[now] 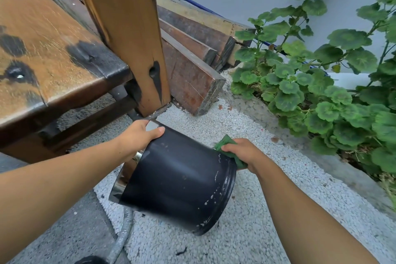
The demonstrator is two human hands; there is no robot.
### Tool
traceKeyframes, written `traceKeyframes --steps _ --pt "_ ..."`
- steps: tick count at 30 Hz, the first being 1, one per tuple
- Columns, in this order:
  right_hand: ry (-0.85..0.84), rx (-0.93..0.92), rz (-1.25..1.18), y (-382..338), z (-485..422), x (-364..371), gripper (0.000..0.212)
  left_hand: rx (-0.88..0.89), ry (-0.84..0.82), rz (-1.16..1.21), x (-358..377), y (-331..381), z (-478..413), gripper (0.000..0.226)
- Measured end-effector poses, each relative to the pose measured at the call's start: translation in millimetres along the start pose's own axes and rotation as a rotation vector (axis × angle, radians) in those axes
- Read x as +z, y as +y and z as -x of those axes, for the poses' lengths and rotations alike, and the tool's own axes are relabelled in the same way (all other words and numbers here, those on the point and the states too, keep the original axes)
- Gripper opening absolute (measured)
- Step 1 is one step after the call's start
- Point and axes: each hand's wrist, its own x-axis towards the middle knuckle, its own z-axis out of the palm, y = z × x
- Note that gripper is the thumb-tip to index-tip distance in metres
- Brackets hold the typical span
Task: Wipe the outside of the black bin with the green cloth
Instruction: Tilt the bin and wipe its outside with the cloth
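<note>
Black bin (177, 180) in left hand (137, 137); right hand (244, 152) pinches green cloth (224, 143), seemingly touching

Black bin (175, 178) tipped on its side above white gravel (246, 221). The left hand (139, 137) grips the bin's shiny rim; the right hand (244, 152) holds the green cloth (225, 143) against its base edge.

Cloth mostly hidden
At 2 o'clock of the glossy black cylindrical bin (177, 178), the crumpled green cloth (222, 144) is mostly covered by the right hand (244, 152).
</note>
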Motion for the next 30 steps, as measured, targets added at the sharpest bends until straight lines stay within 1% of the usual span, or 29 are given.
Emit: traceKeyframes --steps 2,4,7,10,12,14,16,17,19,21,23,26,28,30 --pt "0.051 -0.074 0.032 5.4 8.6 2.7 0.009 -0.027 0.008 0.014 0.3 3.2 1.8 0.048" --pt "0.126 -0.16 0.071 13.3 15.9 8.6 0.014 -0.044 0.007 0.036 1.0 5.4 1.2 0.055" --pt "0.232 -0.254 0.078 26.4 26.3 21.0 0.02 -0.056 0.016 0.054 2.9 9.7 0.5 0.046" --pt "0.313 -0.321 0.119 34.2 33.4 28.5 0.025 -0.075 0.031 0.053 5.4 12.6 -1.6 0.044" --pt "0.358 -0.364 0.129 37.3 39.6 34.1 0.026 -0.082 0.03 0.043 6.5 14.0 -3.7 0.03" --pt "0.416 -0.427 0.136 42.9 46.6 43.7 0.024 -0.088 0.027 0.041 5.4 13.2 -7.4 0.024" --pt "0.469 -0.474 0.137 50.8 53.8 53.8 0.013 -0.095 0.026 0.034 4.5 12.0 -11.2 0.025" --pt "0.487 -0.488 0.131 54.7 56.9 58.8 0.011 -0.097 0.025 0.022 3.8 11.5 -13.0 0.029" --pt "0.515 -0.494 0.108 63.2 60.8 66.9 0.031 -0.103 0.032 0.005 3.8 11.4 -16.1 0.042" --pt "0.557 -0.481 0.108 71.3 65.0 76.7 0.045 -0.104 0.036 0.006 4.4 12.5 -17.5 0.047" --pt "0.634 -0.493 0.168 81.2 72.0 91.1 0.056 -0.116 0.026 0.009 4.5 15.1 -18.5 0.042" --pt "0.733 -0.581 0.249 97.7 80.9 111.4 0.067 -0.152 0.03 0.02 2.9 15.3 -21.6 0.037" --pt "0.726 -0.617 0.283 108.5 83.6 120.2 0.073 -0.174 0.048 0.032 1.3 14.1 -21.3 0.029" --pt "0.683 -0.635 0.296 117.9 85.4 127.4 0.079 -0.206 0.076 0.044 -1.5 10.8 -21.7 0.031"
